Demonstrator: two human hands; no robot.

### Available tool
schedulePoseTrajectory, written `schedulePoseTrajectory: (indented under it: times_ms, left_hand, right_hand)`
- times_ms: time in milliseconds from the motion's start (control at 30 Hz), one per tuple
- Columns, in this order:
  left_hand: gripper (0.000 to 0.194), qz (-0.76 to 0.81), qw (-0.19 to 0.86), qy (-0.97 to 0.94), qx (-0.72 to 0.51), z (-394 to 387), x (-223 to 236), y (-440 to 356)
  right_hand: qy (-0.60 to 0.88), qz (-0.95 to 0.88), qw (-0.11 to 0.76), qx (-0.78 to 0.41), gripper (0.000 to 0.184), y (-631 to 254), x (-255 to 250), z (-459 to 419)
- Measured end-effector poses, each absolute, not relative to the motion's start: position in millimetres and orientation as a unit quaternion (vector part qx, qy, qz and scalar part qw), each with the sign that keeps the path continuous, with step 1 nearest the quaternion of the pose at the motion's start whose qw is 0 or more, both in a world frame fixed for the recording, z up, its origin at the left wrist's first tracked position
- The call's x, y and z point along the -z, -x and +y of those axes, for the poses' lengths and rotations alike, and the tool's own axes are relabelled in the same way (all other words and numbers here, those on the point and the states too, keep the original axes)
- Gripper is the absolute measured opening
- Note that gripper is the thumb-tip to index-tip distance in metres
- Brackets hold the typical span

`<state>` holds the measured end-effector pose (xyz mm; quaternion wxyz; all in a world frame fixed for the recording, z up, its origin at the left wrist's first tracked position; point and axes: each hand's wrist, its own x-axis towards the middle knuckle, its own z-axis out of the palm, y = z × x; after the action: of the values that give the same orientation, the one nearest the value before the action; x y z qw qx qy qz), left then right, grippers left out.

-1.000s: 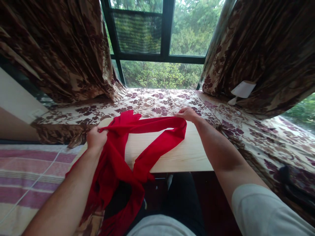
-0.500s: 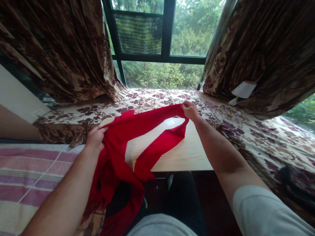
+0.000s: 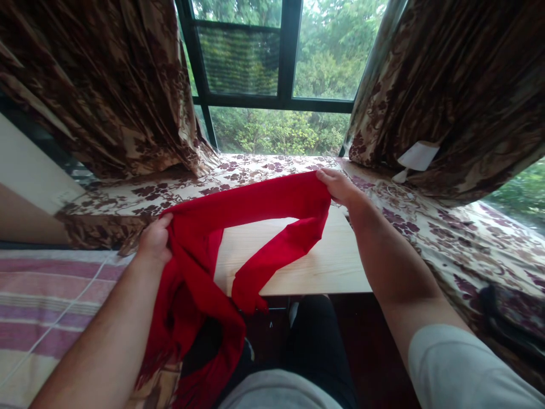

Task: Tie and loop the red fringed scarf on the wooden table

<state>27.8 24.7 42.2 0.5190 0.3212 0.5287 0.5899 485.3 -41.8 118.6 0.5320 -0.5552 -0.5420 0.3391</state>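
Observation:
A long red scarf (image 3: 251, 200) with fringed ends is stretched between my two hands above a light wooden table (image 3: 336, 261). My left hand (image 3: 156, 240) is closed on its upper edge at the left, thumb on top. Gripping the upper right corner is my right hand (image 3: 336, 184), held slightly higher and farther out. From the right corner a folded length slants back down across the table to its front edge. More of the scarf hangs below my left hand in loose folds, its fringe near my lap.
A floral-covered window ledge (image 3: 272, 166) runs behind the table and along the right side. On the right stands a small white lamp (image 3: 419, 156). A striped bedspread (image 3: 55, 301) with a white cord lies at the left. Patterned curtains (image 3: 97, 85) flank the window.
My hands have moved farther apart, the left one leftward and the right one slightly right and up. The upper span of scarf is now tauter and spread wider.

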Motion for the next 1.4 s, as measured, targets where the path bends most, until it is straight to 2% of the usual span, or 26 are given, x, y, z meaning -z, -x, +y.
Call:
schedulePoseTrajectory:
  times_ms: [133,333,367,500,567,700,767,900,1000,1067,1133,1200,1300,1400]
  left_hand:
    - [0.032,0.498,0.57,-0.258,-0.601,20.9,-50.8,-32.9]
    - [0.023,0.506,0.585,-0.335,-0.538,13.3,-49.9,-36.0]
    - [0.026,0.516,0.563,-0.384,-0.519,11.8,-48.6,-38.6]
    - [0.06,0.465,0.441,-0.594,-0.486,4.9,-48.7,-66.6]
    - [0.065,0.386,0.45,-0.665,-0.454,0.0,-53.3,-90.4]
    - [0.079,0.263,0.535,-0.699,-0.395,-8.6,-61.7,-140.6]
    - [0.075,0.241,0.57,-0.691,-0.374,-9.6,-61.4,-159.6]
    - [0.045,0.293,0.585,-0.659,-0.372,-4.8,-56.3,-176.5]
    - [0.031,0.324,0.619,-0.574,-0.427,0.9,-59.4,-172.7]
    - [0.021,0.345,0.646,-0.476,-0.487,4.6,-67.1,-164.9]
    - [0.014,0.35,0.67,-0.374,-0.537,7.8,-77.7,-155.1]
    - [0.012,0.339,0.689,-0.305,-0.562,10.3,-87.7,-145.2]
    - [0.016,0.314,0.702,-0.266,-0.581,14.9,-94.3,-132.9]
    - [0.016,0.325,0.686,-0.244,-0.604,23.9,-88.6,-122.7]
  right_hand:
    - [0.515,-0.51,0.554,-0.41,0.035,-475.6,-130.8,-58.1]
    - [0.429,-0.495,0.61,-0.446,0.033,-454.4,-136.4,-68.7]
    - [0.413,-0.492,0.618,-0.454,0.032,-450.2,-135.4,-67.8]
    - [0.399,-0.478,0.605,-0.497,0.029,-429.5,-126.4,-58.5]
    - [0.409,-0.47,0.587,-0.517,0.028,-414.8,-120.0,-52.9]
    - [0.414,-0.491,0.535,-0.549,0.031,-379.2,-107.9,-45.9]
    - [0.408,-0.514,0.505,-0.56,0.033,-363.8,-104.5,-44.4]
    - [0.406,-0.562,0.467,-0.548,0.041,-350.7,-104.1,-41.9]
    - [0.42,-0.616,0.43,-0.509,0.05,-356.1,-102.4,-39.3]
    - [0.44,-0.658,0.372,-0.485,0.052,-362.8,-96.5,-38.1]
    - [0.469,-0.683,0.307,-0.469,0.043,-368.9,-87.0,-38.0]
    - [0.502,-0.68,0.276,-0.458,0.03,-372.5,-76.5,-39.0]
    - [0.534,-0.643,0.307,-0.455,0.018,-372.1,-65.4,-41.7]
    - [0.552,-0.617,0.339,-0.447,0.017,-368.0,-63.5,-44.4]
